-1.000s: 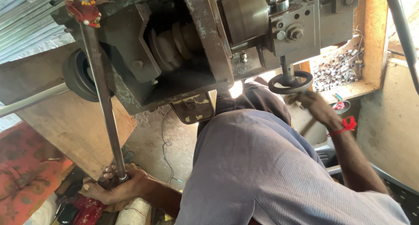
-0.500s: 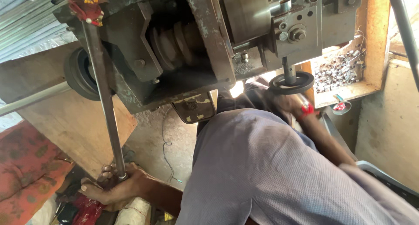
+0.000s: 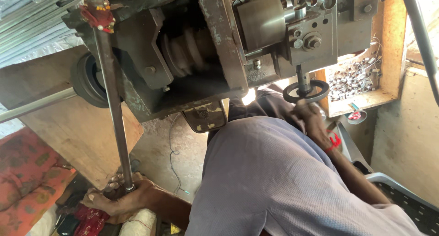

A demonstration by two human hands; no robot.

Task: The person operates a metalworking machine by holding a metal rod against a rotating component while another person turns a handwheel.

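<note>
Machine (image 3: 192, 57): a heavy grey metal lathe-like body is filling the upper part of the view, with a stepped pulley showing in its open middle.
Shirt (image 3: 274, 181): the person's grey-violet shirt is taking up the lower centre, bending forward under the machine.
Wooden tray (image 3: 388, 44): standing at the right behind the machine, it is holding a heap of small shiny metal pieces (image 3: 354, 78).
Long lever (image 3: 112, 103): a steel rod is running from the machine's top left down to the lower left.
Handwheel (image 3: 305, 90): a small black wheel is hanging on a short shaft below the tool block.
Left hand (image 3: 116, 197): it is clamping around the lever's lower end.
Right hand (image 3: 308, 115): wearing a red wrist thread, it is gripping the handwheel's lower rim.
</note>
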